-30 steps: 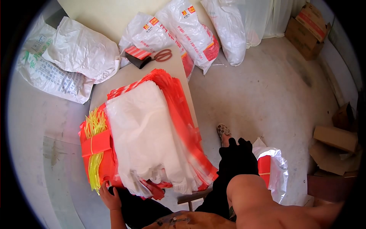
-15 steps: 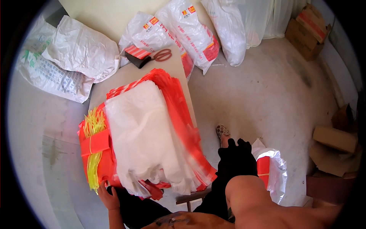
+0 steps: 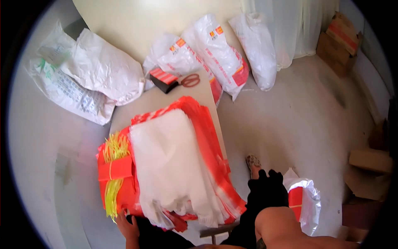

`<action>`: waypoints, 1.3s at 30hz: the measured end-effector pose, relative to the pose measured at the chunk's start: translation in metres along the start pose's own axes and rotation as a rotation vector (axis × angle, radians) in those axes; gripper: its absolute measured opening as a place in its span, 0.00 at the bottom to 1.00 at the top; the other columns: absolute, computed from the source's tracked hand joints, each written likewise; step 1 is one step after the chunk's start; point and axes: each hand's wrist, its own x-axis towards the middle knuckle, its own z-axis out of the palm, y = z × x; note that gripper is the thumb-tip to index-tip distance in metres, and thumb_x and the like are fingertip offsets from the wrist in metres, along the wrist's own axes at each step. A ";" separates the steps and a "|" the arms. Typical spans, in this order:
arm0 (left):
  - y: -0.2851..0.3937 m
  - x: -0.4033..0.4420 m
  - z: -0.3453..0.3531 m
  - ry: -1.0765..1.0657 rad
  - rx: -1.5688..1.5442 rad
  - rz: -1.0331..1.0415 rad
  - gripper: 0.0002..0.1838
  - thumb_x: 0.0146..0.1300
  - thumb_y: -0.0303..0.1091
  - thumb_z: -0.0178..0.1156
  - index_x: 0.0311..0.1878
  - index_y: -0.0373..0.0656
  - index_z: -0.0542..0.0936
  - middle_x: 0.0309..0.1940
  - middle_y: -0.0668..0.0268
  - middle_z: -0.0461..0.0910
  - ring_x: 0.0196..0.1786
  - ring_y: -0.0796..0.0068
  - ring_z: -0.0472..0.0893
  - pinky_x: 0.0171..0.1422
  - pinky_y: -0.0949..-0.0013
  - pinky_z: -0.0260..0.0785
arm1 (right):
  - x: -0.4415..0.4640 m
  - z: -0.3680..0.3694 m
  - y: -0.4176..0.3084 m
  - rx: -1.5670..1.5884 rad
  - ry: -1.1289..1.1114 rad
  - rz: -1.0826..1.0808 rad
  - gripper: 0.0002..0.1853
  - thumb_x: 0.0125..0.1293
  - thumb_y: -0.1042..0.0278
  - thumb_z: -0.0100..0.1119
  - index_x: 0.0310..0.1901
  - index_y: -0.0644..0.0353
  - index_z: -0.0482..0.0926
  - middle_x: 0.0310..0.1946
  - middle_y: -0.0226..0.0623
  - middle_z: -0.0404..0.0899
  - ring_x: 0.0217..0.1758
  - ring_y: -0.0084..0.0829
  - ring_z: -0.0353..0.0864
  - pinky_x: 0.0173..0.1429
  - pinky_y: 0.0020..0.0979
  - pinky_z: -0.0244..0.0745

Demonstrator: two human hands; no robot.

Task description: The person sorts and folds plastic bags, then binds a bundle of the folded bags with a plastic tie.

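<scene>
My left hand (image 3: 127,226) is at the near left corner of a stack of red plastic bags (image 3: 134,198), thumb and fingers apart, fingertips touching its edge. On these bags lies a bundle of yellow strips (image 3: 114,185) under a folded red piece (image 3: 117,168) with a thin band round it. Beside it, a thick pile of white plastic bags (image 3: 170,153) rests on more red bags (image 3: 213,137). My bare right arm (image 3: 278,222) reaches forward over my leg. It meets black fabric (image 3: 268,191) with finger-like lobes. I cannot tell a glove from a trouser hem there.
Scissors (image 3: 190,80) and a black-and-red striped item (image 3: 164,79) lie at the board's far end. White sacks (image 3: 110,68) stand beyond it. A silvery bag (image 3: 311,199) holding something red stands at right, near my shoe (image 3: 251,160). Cardboard boxes (image 3: 338,45) line the right.
The view has tilted, so everything sits lower and further right. My left hand stays at the red bags' corner. The piles look unchanged.
</scene>
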 end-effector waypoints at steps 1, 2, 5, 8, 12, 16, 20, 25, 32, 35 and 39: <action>0.001 0.001 -0.002 -0.015 -0.027 -0.002 0.32 0.57 0.33 0.68 0.66 0.40 0.75 0.58 0.50 0.80 0.62 0.43 0.76 0.71 0.47 0.66 | 0.000 0.008 -0.003 -0.001 0.055 0.018 0.21 0.66 0.76 0.52 0.18 0.38 0.66 0.17 0.09 0.62 0.29 0.09 0.61 0.34 0.17 0.57; 0.000 0.002 -0.003 -0.015 -0.031 0.012 0.32 0.58 0.33 0.68 0.67 0.40 0.74 0.58 0.49 0.79 0.62 0.43 0.76 0.71 0.47 0.66 | 0.002 0.017 -0.006 0.005 0.125 0.046 0.21 0.66 0.76 0.52 0.18 0.38 0.66 0.17 0.08 0.62 0.29 0.09 0.61 0.34 0.16 0.57; -0.002 0.000 -0.001 -0.025 0.003 0.018 0.32 0.58 0.34 0.67 0.67 0.41 0.74 0.57 0.49 0.78 0.61 0.43 0.75 0.70 0.48 0.66 | 0.011 0.051 -0.011 0.009 0.394 0.138 0.21 0.66 0.76 0.52 0.18 0.37 0.66 0.17 0.08 0.61 0.29 0.09 0.61 0.34 0.16 0.56; -0.003 -0.001 0.001 -0.011 0.022 0.026 0.32 0.58 0.34 0.68 0.67 0.41 0.74 0.55 0.49 0.78 0.61 0.43 0.75 0.69 0.47 0.67 | 0.031 0.096 -0.002 -0.031 0.772 0.142 0.22 0.65 0.76 0.52 0.16 0.37 0.63 0.15 0.09 0.58 0.28 0.09 0.57 0.33 0.17 0.54; -0.006 0.000 0.000 -0.015 0.004 0.045 0.32 0.57 0.34 0.68 0.67 0.41 0.74 0.55 0.49 0.78 0.60 0.42 0.75 0.68 0.47 0.67 | 0.033 0.090 -0.010 -0.176 0.719 0.254 0.20 0.63 0.77 0.52 0.17 0.42 0.62 0.16 0.16 0.57 0.29 0.15 0.58 0.32 0.17 0.53; -0.002 0.000 -0.001 -0.004 -0.010 0.060 0.32 0.58 0.34 0.67 0.67 0.41 0.74 0.55 0.49 0.79 0.60 0.42 0.76 0.67 0.47 0.67 | 0.028 0.095 -0.012 -0.683 0.611 0.351 0.16 0.59 0.82 0.49 0.21 0.48 0.61 0.18 0.21 0.55 0.30 0.19 0.59 0.33 0.17 0.52; 0.000 -0.001 -0.003 0.017 -0.016 0.085 0.31 0.59 0.34 0.67 0.67 0.41 0.74 0.55 0.49 0.78 0.60 0.42 0.76 0.68 0.47 0.67 | 0.008 0.081 -0.003 -0.278 0.634 0.089 0.12 0.60 0.87 0.49 0.28 0.53 0.67 0.23 0.24 0.62 0.30 0.19 0.64 0.36 0.15 0.58; 0.002 -0.001 -0.005 -0.009 -0.005 0.059 0.31 0.60 0.35 0.67 0.67 0.41 0.74 0.56 0.49 0.78 0.61 0.42 0.75 0.69 0.48 0.67 | 0.005 0.040 0.001 0.029 0.307 -0.066 0.15 0.64 0.87 0.49 0.31 0.50 0.74 0.28 0.21 0.71 0.32 0.16 0.69 0.38 0.13 0.61; -0.005 0.000 -0.001 0.003 0.007 0.083 0.31 0.60 0.35 0.67 0.68 0.41 0.74 0.56 0.48 0.79 0.61 0.42 0.76 0.69 0.47 0.67 | 0.010 0.028 0.000 -0.069 0.242 -0.039 0.20 0.65 0.90 0.47 0.25 0.46 0.69 0.24 0.18 0.68 0.29 0.13 0.65 0.35 0.13 0.56; -0.005 0.001 -0.001 -0.011 -0.020 0.081 0.31 0.60 0.35 0.67 0.68 0.40 0.74 0.56 0.49 0.79 0.60 0.42 0.76 0.68 0.47 0.67 | 0.008 0.054 -0.003 -0.185 0.493 0.005 0.23 0.64 0.92 0.46 0.22 0.45 0.66 0.22 0.17 0.66 0.27 0.12 0.62 0.33 0.13 0.54; -0.002 0.001 -0.001 -0.003 -0.034 0.057 0.31 0.57 0.33 0.67 0.65 0.38 0.75 0.56 0.49 0.80 0.61 0.42 0.76 0.70 0.47 0.66 | 0.006 0.088 -0.011 -0.614 0.874 0.179 0.26 0.64 0.94 0.44 0.19 0.44 0.62 0.20 0.15 0.63 0.24 0.10 0.58 0.31 0.14 0.50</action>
